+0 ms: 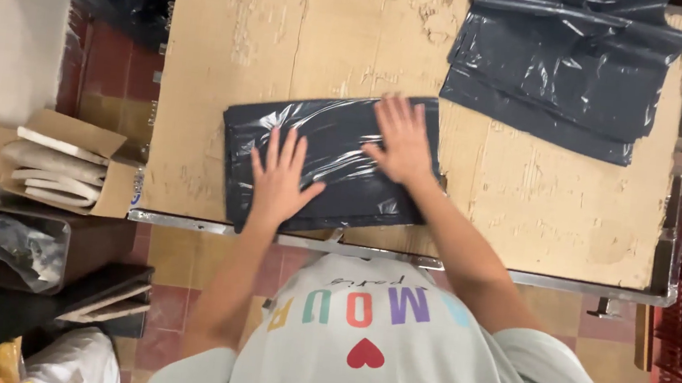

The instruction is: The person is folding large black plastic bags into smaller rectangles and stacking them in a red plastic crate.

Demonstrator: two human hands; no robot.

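Dark plastic bag [335, 166] lies flat (on cardboard [307, 36]) under both open palms.

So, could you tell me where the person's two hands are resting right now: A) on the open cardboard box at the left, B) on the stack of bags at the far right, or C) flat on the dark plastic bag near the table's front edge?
C: the left hand and right hand both lie flat, fingers spread, on the dark plastic bag on the cardboard-covered table.

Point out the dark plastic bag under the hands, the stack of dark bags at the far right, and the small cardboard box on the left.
dark plastic bag [337, 145], head view, its glossy middle between the hands.
stack of dark bags [565, 71], head view, top sheet.
small cardboard box [77, 132], head view, open flap.
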